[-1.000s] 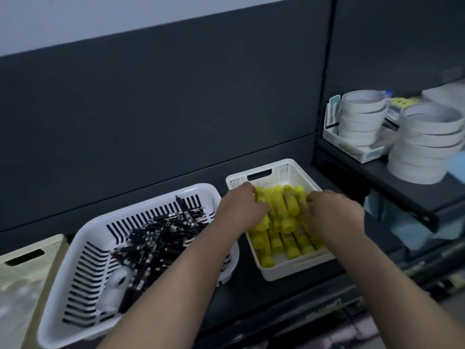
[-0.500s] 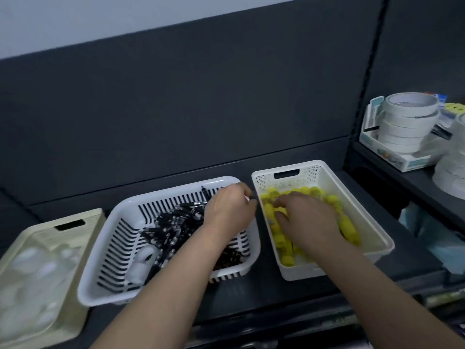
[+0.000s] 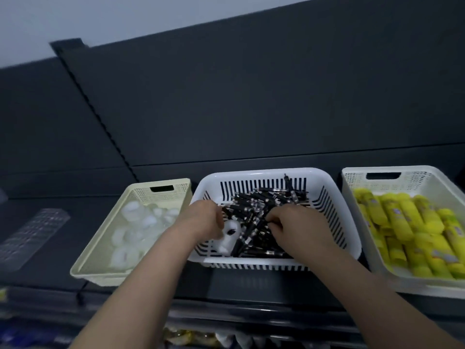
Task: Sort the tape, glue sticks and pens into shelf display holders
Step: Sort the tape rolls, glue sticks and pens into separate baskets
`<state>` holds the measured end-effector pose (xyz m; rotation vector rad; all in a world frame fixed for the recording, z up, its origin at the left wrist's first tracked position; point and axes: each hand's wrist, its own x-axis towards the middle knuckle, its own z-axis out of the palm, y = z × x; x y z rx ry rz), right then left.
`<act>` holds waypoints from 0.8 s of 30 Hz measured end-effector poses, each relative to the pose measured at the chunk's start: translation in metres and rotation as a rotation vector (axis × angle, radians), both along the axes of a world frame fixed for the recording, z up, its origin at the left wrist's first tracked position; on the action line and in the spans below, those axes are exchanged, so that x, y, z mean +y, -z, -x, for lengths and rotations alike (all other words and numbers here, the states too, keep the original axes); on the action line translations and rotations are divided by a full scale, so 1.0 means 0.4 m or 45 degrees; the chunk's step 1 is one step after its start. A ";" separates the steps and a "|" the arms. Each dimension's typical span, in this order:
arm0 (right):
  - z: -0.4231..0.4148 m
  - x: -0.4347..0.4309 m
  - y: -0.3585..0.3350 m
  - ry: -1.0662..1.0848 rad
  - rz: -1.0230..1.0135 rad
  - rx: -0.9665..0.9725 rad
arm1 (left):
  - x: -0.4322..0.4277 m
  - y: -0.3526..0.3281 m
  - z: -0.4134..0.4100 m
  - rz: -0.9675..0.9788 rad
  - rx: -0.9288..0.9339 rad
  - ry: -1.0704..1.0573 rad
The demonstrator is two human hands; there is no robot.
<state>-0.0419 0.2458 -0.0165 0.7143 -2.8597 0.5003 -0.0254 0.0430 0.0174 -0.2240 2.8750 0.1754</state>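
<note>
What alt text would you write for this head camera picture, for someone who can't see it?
A person's left hand and right hand reach into a white slotted basket of black pens. A cream basket of pale tape rolls sits to its left, a white mesh basket of yellow glue sticks to its right.

Dark shelf back panel (image 3: 251, 102), pale wall (image 3: 100, 13) above

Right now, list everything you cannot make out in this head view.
All in the head view:
Left hand: its own back hides the fingers; grip unknown.
Right hand: fingertips buried among the black pens; grip unclear.
White object in the slotted basket: partly behind the left hand, kind unclear.
Cream basket: pale round contents blurred.
Glue-stick basket: cut off by the right edge.
</note>
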 end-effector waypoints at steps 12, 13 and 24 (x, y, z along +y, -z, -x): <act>-0.005 -0.137 0.005 -0.039 0.023 -0.029 | -0.073 0.030 -0.002 -0.131 -0.155 0.291; -0.002 -0.148 0.011 -0.077 0.015 -0.045 | -0.082 0.027 -0.002 -0.153 -0.128 0.297; 0.015 -0.249 0.059 -0.026 -0.040 0.073 | -0.161 0.011 0.006 -0.595 0.452 -0.001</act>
